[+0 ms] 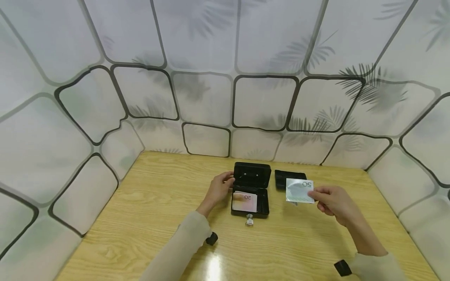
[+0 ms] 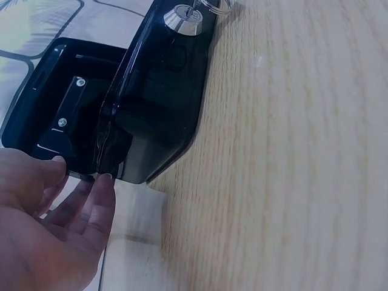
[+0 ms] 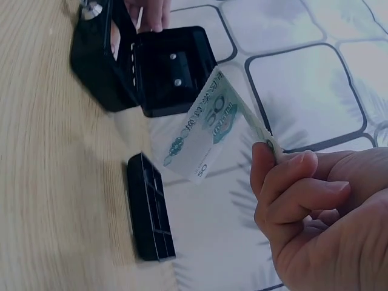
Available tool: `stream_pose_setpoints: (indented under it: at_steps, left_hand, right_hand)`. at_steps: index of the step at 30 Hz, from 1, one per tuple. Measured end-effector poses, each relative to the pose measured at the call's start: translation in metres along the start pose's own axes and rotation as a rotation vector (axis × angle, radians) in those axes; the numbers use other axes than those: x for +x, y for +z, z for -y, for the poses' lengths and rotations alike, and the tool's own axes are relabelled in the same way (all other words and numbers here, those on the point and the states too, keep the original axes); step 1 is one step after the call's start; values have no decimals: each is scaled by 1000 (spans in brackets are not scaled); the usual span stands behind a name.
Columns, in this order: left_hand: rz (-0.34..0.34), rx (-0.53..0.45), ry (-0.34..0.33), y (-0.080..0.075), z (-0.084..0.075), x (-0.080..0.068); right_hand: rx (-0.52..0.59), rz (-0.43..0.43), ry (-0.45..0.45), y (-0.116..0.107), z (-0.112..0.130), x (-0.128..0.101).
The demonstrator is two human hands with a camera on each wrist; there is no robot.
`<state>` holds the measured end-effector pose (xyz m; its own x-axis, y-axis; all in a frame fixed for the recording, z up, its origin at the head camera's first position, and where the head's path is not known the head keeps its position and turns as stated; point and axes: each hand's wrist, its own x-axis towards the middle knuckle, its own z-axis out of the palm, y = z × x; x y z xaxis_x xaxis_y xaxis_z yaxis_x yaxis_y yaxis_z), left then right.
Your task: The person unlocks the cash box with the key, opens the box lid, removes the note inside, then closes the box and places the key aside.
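- Nearest the head camera, two pale sleeves come in over the wooden bench [image 1: 140, 218], each with a small dark wrist unit strapped on.
- The right hand [image 1: 334, 203] is held above the bench, to the right of the cash box. Its grip is clamped on a green banknote [image 1: 299, 191]: thumb and curled fingers [image 3: 285, 176] pinch one end of the note.
- The banknote sticks out leftward from that pinch, held in the air and tilted, with "50" printed on it. Its free end points toward the open box and hangs over the black tray, touching neither as far as the views show.
- The black tray [image 1: 285, 178], an insert with compartments, lies on the bench just right of the box, partly hidden behind the note in the head view.
- The cash box [image 1: 250, 195] stands open in the middle of the bench, black, its lid [image 1: 252, 174] tipped up and back toward the wall.
- Inside the box body lies a pinkish banknote [image 1: 245, 201], flat, also marked "50".
- A key [image 1: 249, 219] sits in the lock at the box's near face, with a ring hanging from it.
- The left hand [image 1: 219, 189] rests at the left edge of the raised lid. Its grip is apart: the fingertips [image 2: 103, 182] lie nearly straight against the lid's rim, curled round nothing.
- The two hands are well apart, with the box between them.
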<state>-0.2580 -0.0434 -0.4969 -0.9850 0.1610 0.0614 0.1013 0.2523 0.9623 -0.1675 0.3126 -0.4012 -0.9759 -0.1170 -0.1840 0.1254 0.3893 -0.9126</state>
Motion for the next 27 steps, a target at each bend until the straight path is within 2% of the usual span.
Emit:
stream_pose_setpoints:
  at_steps: [5,10,20,27]
  left_hand:
    - [0,1,-1,1,1,1]
    - [0,13,3,1,2,1]
    - [-1,42,-17,1,2,1]
    - [1,44,-3,0,0,0]
  right_hand:
    - [-52,9,39,-5,-11,-2]
    - [-57,29,50,-2,-22,1]
    - [-41,40,88,9,-41,10]
    - [-46,40,102,23,-57,17]
